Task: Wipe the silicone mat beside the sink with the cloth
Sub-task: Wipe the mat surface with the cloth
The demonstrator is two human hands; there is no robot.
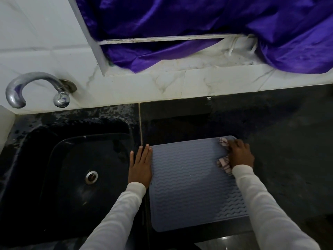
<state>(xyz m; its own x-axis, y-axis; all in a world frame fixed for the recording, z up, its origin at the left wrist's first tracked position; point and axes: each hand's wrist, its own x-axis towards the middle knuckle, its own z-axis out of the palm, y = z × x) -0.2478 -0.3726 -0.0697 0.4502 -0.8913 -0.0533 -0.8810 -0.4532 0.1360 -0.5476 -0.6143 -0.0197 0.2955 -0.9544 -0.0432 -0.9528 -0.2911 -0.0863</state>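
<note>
A grey-blue silicone mat with a wavy ribbed pattern lies flat on the black counter, just right of the sink. My right hand grips a bunched pink-and-white checked cloth and holds it down on the mat's far right corner. Bits of the cloth stick out beyond the fingers and near the wrist. My left hand lies flat with straight fingers along the mat's left edge, on the strip between mat and sink.
The black sink with a metal drain fills the left. A chrome tap juts from the white tiled wall. The wet black counter extends right of the mat. Purple fabric drapes over the window ledge behind.
</note>
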